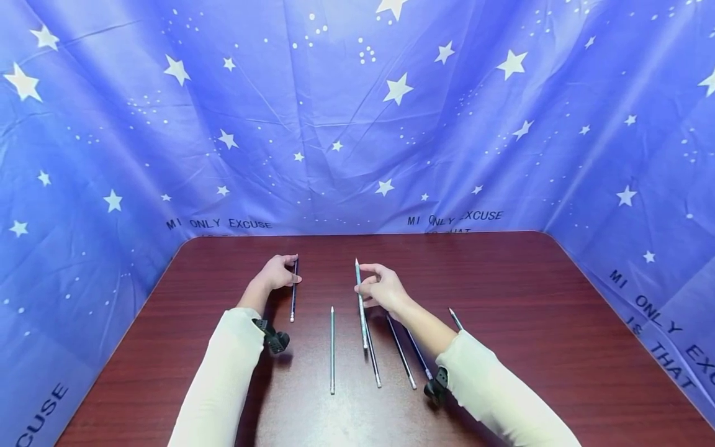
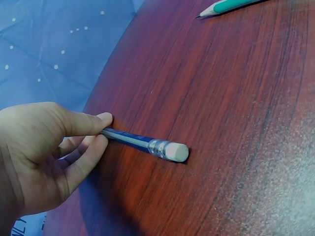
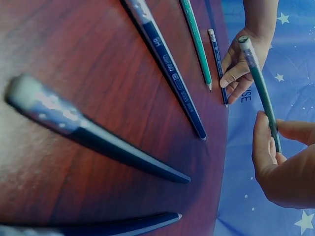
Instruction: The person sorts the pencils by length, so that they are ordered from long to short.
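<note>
My left hand pinches a dark blue pencil between thumb and fingers at the table's far left. In the left wrist view, the white eraser end of this pencil points away from the fingers. My right hand pinches a green pencil by its pointed half, right of centre. The right wrist view shows that green pencil lifted off the tabletop, eraser end upward in that picture. Another green pencil lies on the table between the hands.
Several dark pencils, one of them here, lie below and beside the right forearm. One more pencil is partly covered by the right sleeve. The reddish-brown table meets a blue star-printed curtain at its back and sides.
</note>
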`<state>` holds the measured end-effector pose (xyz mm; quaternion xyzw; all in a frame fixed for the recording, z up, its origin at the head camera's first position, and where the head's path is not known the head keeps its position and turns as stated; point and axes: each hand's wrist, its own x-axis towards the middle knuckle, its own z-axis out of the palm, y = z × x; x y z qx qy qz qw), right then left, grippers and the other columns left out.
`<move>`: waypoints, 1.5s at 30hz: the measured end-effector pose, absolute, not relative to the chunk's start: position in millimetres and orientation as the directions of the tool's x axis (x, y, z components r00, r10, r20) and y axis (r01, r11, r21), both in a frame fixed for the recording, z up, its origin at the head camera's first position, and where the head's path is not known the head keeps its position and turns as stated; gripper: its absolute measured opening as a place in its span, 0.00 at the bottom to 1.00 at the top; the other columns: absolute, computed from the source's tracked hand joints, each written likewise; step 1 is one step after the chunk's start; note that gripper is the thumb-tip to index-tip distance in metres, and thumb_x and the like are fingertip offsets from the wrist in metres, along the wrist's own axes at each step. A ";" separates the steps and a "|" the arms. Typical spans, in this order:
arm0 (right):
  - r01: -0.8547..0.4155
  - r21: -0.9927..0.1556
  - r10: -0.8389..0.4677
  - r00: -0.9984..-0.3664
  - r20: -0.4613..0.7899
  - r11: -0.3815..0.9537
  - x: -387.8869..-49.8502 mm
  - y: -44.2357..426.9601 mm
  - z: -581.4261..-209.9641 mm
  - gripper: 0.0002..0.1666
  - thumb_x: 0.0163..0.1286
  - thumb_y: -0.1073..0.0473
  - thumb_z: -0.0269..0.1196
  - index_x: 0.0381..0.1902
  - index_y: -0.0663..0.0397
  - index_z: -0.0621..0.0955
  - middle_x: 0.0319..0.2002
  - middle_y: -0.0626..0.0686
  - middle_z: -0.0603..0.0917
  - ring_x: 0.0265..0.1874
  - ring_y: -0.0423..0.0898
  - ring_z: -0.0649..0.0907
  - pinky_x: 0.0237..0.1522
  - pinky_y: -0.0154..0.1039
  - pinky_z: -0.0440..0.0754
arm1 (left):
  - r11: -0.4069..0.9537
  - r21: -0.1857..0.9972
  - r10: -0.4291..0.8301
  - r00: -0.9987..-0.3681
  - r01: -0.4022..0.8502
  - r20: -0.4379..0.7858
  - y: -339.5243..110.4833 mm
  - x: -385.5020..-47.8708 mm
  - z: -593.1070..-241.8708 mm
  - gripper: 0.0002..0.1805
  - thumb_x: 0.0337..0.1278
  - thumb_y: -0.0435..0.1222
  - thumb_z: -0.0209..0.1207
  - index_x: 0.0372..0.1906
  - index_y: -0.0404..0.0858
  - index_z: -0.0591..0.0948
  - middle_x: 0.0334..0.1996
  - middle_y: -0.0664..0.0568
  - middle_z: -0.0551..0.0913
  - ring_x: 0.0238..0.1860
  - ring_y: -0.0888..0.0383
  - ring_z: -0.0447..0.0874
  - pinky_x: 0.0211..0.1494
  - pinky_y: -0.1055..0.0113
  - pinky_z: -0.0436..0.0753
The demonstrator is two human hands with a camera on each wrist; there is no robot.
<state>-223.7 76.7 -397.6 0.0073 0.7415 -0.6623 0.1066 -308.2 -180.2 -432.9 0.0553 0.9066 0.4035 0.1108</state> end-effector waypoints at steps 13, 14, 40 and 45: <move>0.157 -0.980 -0.116 -0.978 -0.172 0.123 -240.1 63.1 -398.3 0.32 0.57 0.74 0.62 0.61 0.61 0.71 0.24 0.49 0.78 0.18 0.39 0.78 0.28 0.41 0.86 | 0.686 0.727 0.178 -0.971 0.006 -0.160 -180.0 -307.7 -432.6 0.36 0.49 0.25 0.62 0.66 0.27 0.63 0.59 0.28 0.69 0.27 0.61 0.79 0.32 0.73 0.83; 0.162 -0.980 -0.112 -0.978 -0.175 0.119 -241.0 61.8 -398.0 0.32 0.56 0.74 0.62 0.61 0.60 0.71 0.24 0.49 0.78 0.19 0.39 0.77 0.27 0.40 0.86 | 0.689 0.725 0.177 -0.972 0.008 -0.157 -180.3 -308.1 -432.7 0.36 0.49 0.24 0.62 0.66 0.27 0.63 0.58 0.28 0.69 0.27 0.61 0.79 0.31 0.73 0.82; 0.195 -0.978 -0.083 -0.976 -0.202 0.078 -254.6 39.3 -403.0 0.32 0.56 0.75 0.62 0.61 0.58 0.71 0.30 0.55 0.82 0.19 0.41 0.77 0.24 0.35 0.85 | 0.741 0.672 0.153 -0.977 0.015 -0.146 -176.5 -308.8 -432.0 0.36 0.48 0.26 0.63 0.66 0.28 0.65 0.59 0.30 0.71 0.33 0.54 0.78 0.29 0.75 0.78; 0.182 -0.981 -0.086 -0.978 -0.188 0.069 -258.2 31.1 -403.8 0.33 0.56 0.76 0.61 0.61 0.60 0.70 0.31 0.59 0.82 0.18 0.40 0.77 0.24 0.36 0.85 | 0.742 0.670 0.153 -0.978 0.020 -0.140 -175.6 -308.5 -431.1 0.36 0.47 0.26 0.63 0.65 0.28 0.65 0.58 0.30 0.71 0.34 0.53 0.78 0.29 0.74 0.79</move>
